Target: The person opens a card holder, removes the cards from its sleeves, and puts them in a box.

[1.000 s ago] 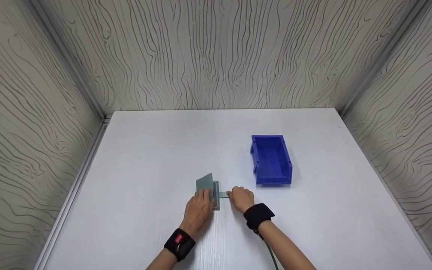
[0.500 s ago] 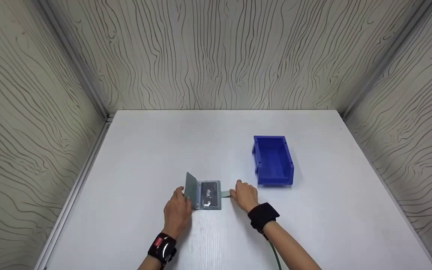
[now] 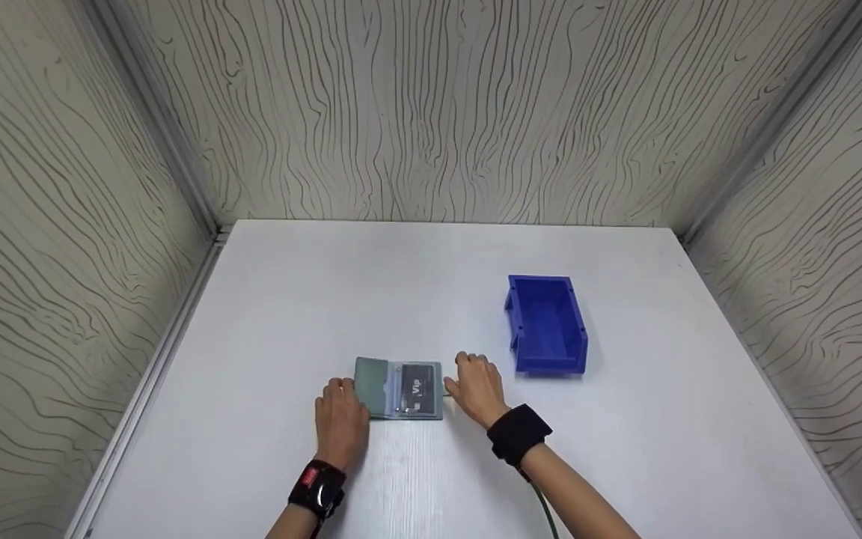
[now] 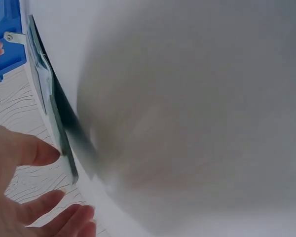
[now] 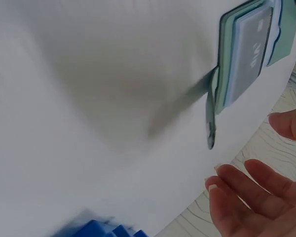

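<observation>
A green card holder (image 3: 370, 378) lies unfolded on the white table, its flap to the left. Clear sleeves fill its right half, and a dark card marked "Vip" (image 3: 420, 385) shows through them. My left hand (image 3: 340, 427) is at the flap's left edge; in the left wrist view its thumb (image 4: 39, 150) meets the flap, fingers loosely spread. To the right of the holder is my right hand (image 3: 480, 389), with relaxed fingers (image 5: 246, 192) apart from the strap. That narrow strap (image 5: 210, 116) sticks up from the holder's edge in the right wrist view.
A blue plastic bin (image 3: 547, 329) stands on the table (image 3: 311, 292) behind and to the right of the card holder. Panels with a wood-grain pattern (image 3: 431, 112) wall the table at the back and both sides. A green cable (image 3: 545, 509) runs from the right wristband.
The holder's flap has swung left and down, from raised to lying nearly flat, and the left hand has moved left with it. My right hand has let go of the strap.
</observation>
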A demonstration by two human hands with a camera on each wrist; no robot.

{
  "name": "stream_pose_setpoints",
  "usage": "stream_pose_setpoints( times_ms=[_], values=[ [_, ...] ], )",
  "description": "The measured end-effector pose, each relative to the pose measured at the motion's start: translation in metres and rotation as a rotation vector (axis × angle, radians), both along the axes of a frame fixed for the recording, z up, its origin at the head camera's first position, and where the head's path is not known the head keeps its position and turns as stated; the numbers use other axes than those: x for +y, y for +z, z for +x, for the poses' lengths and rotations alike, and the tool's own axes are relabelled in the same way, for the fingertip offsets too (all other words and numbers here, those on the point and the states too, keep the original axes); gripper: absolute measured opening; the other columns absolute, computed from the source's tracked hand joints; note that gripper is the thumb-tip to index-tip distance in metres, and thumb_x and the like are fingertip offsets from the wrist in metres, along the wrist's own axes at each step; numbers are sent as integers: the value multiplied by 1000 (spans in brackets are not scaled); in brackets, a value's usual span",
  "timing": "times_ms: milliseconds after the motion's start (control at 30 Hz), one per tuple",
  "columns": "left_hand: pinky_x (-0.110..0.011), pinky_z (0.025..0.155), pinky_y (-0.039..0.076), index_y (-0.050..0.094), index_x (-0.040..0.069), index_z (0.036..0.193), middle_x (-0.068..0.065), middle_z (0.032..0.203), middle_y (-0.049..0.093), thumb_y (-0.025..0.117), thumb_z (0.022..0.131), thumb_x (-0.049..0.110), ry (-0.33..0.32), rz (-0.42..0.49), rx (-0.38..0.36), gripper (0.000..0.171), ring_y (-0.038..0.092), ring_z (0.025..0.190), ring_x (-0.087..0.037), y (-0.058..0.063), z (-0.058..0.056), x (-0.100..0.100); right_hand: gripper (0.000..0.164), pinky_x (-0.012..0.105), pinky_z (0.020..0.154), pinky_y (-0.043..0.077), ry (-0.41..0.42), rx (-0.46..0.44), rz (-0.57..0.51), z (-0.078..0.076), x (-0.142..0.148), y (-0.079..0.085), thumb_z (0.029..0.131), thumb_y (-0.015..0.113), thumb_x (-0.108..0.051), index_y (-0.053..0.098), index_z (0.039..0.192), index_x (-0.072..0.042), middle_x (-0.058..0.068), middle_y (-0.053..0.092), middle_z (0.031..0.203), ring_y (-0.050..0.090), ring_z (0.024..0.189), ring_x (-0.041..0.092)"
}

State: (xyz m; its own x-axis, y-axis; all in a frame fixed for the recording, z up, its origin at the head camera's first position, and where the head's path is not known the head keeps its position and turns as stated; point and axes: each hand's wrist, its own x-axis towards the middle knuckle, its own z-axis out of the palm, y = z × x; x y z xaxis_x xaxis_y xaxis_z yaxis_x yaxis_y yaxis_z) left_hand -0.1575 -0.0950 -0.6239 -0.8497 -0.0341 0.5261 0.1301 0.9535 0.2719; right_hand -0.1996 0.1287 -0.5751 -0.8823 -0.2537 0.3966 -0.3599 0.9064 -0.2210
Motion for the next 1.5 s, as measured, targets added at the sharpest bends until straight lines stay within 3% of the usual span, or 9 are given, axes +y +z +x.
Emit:
stream_pose_setpoints(
  times_ms=[167, 333, 467, 633, 767, 900, 1200, 1333, 1500],
  values=[
    [-42, 74, 42, 58, -6, 96, -22, 103, 54, 66, 70, -7, -67, -76, 22, 28, 53, 89, -33, 8, -13, 7, 26, 43, 72, 45, 59, -68, 24, 1, -12, 5, 73, 77, -15, 64, 90, 1, 16, 67, 83, 61, 81, 32],
    [-42, 77, 40, 59, -1, 96, -15, 95, 55, 72, 74, 5, -131, -100, -94, 26, 54, 89, -29, 25, -25, 20, 29, 44, 74, 42, 76, -135, 62, 4, -19, 6, 76, 77, -19, 64, 94, 0, 15, 66, 87, 60, 86, 31],
    [-42, 73, 37, 58, 2, 91, -11, 84, 56, 77, 73, 13, -156, -38, -181, 28, 55, 82, -28, 34, -30, 28, 30, 44, 73, 41, 61, -159, 42, 7, -23, 6, 76, 77, -20, 65, 95, 0, 15, 66, 87, 59, 82, 31],
    [-44, 73, 34, 57, 3, 85, -9, 76, 58, 76, 76, 13, -151, 62, -278, 23, 57, 74, -27, 34, -30, 33, 28, 43, 70, 42, 41, -207, -5, 8, -26, 2, 76, 77, -18, 64, 92, 1, 14, 63, 82, 58, 78, 31],
    [-49, 78, 34, 60, 0, 85, -11, 76, 59, 76, 78, 14, -136, 95, -368, 23, 57, 74, -26, 31, -27, 36, 27, 42, 67, 45, 59, -272, -46, 8, -23, -3, 76, 76, -15, 64, 91, 3, 13, 61, 79, 57, 75, 30],
    [-52, 81, 33, 61, 0, 90, -13, 82, 61, 77, 78, 15, -175, 101, -415, 26, 57, 80, -28, 29, -26, 37, 26, 41, 69, 47, 84, -351, -134, 5, -17, -7, 75, 74, -11, 64, 91, 8, 14, 61, 79, 57, 76, 29],
    [-55, 87, 38, 60, -4, 112, -19, 102, 64, 88, 61, 44, -214, -170, -350, 75, 61, 96, -33, 22, -26, 43, 21, 35, 64, 42, 129, -409, -220, -2, -11, -11, 72, 72, -7, 64, 84, 8, 8, 57, 71, 50, 69, 20],
    [-55, 88, 40, 58, -4, 115, -18, 102, 63, 88, 55, 51, -213, -233, -302, 87, 60, 96, -32, 16, -26, 45, 14, 30, 59, 35, 150, -383, -213, -2, -12, -13, 70, 71, -6, 61, 74, 3, 0, 46, 65, 42, 65, 15],
    [-54, 86, 40, 60, -3, 115, -17, 101, 63, 86, 54, 55, -237, -254, -265, 88, 60, 95, -31, 12, -26, 45, 13, 31, 61, 37, 154, -358, -184, -1, -12, -14, 69, 70, -5, 60, 73, 2, 2, 47, 65, 44, 65, 17]
  ],
)
